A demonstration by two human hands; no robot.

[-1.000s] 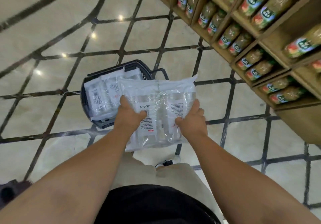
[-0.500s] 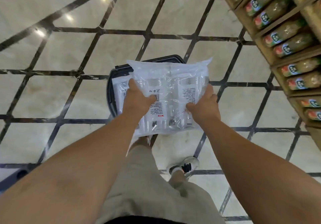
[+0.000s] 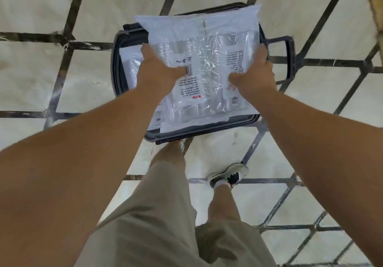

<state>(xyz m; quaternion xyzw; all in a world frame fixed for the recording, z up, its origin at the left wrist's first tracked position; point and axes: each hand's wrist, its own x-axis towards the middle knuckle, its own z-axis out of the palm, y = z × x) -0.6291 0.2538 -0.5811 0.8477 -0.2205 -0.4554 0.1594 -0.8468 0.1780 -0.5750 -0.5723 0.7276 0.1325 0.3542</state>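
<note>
Left hand (image 3: pixel 159 67) and right hand (image 3: pixel 253 74) grip a clear, crinkled, label-printed plastic pack (image 3: pixel 204 63).

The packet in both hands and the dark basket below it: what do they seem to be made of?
The packet looks like thin clear plastic film, glossy: it crinkles, glints and shows its contents. The basket seems to be hard dark plastic, fairly matt, with a moulded rim, though I cannot be sure.

Reaching forward and down with both bare forearms, entering from 8 and 4 o'clock and converging toward 12. Gripping a clear packet (image 3: pixel 207 59) with the left hand (image 3: pixel 157 69) at its 9 o'clock edge, thumb pressed on top. Gripping likewise with the right hand (image 3: pixel 253 74) at its 3 o'clock edge, wrists straight.
</note>
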